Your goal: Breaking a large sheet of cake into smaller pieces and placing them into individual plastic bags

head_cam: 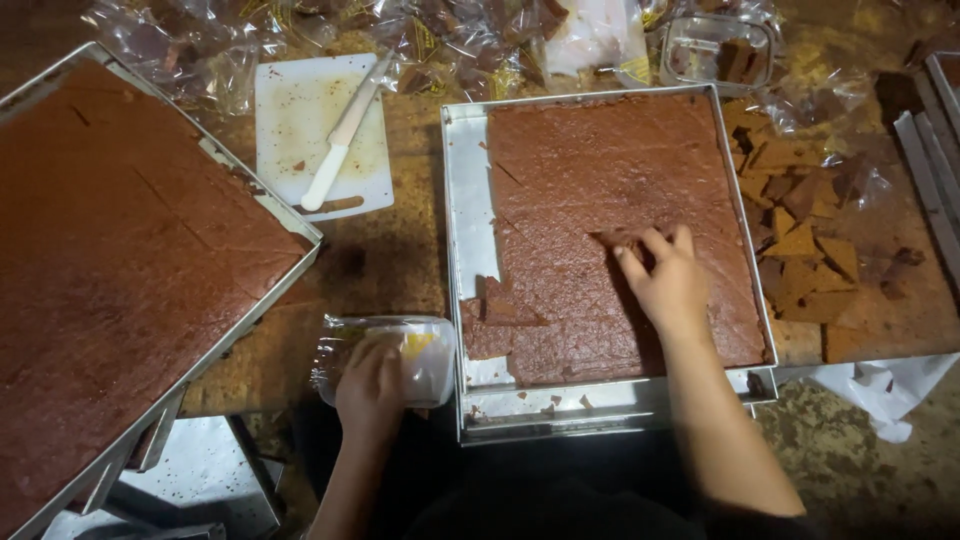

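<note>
At the far left a large steel tray (pixel 262 200) is sitting tilted over the worktop's (pixel 385 262) edge, its brown slab scored with a few cuts but looking whole, so by appearance it is waiting its turn. Just right of it, a white cutting board (pixel 290 110) is carrying a white-handled knife (pixel 345 132) lying idle. Nearer the person, the left hand (pixel 370 392) is closing its grip around a small clear plastic tub (pixel 425 352) held at the worktop's front edge; what the tub holds cannot be told. In the middle tray (pixel 468 200) the cut brown slab (pixel 600 180) is lying mostly in place, with only a strip along the left and front sides lifted out down to bare metal. The right hand (pixel 668 282) is resting on the slab's centre, its fingertips pinching at one square (pixel 618 240). So the emptying seems only just begun. To the right, loose brown offcuts (pixel 805 215) are lying scattered. Crumpled clear wrappers (pixel 440 40) and a clear lidded box (pixel 715 45) are lining the back. The worktop is worn, stained wood, and the floor below is looking mottled and dim.
</note>
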